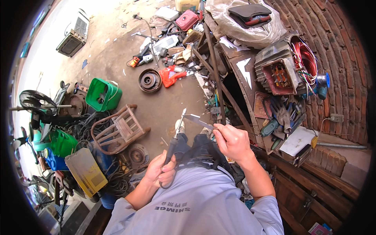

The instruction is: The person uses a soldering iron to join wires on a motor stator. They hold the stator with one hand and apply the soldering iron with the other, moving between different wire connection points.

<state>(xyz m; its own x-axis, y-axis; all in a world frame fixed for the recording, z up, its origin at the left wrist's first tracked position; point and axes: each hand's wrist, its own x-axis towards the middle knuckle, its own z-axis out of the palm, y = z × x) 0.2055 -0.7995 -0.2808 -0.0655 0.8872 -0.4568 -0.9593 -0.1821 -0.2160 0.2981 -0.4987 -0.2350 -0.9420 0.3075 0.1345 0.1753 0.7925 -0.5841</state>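
Note:
In front of my body, my left hand (159, 171) is closed round the black handle of what looks like a soldering iron (171, 150). A dark cord leaves the handle's lower end, and its metal shaft points up and away from me. My right hand (234, 141) grips a flat, knife-like metal blade (199, 120), held out leftward. The blade's far end lies by the iron's pale tip; whether they touch I cannot tell. Below both tools are my dark trousers (196, 141) and light shoes.
A wooden chair frame (121, 128) and a green bucket (102, 95) stand left, near a fan (36, 100). A round metal part (150, 81) lies on the floor ahead. On the right-hand bench (238, 64) sit an opened motor (279, 72) and gloves (283, 117), beside a brick wall.

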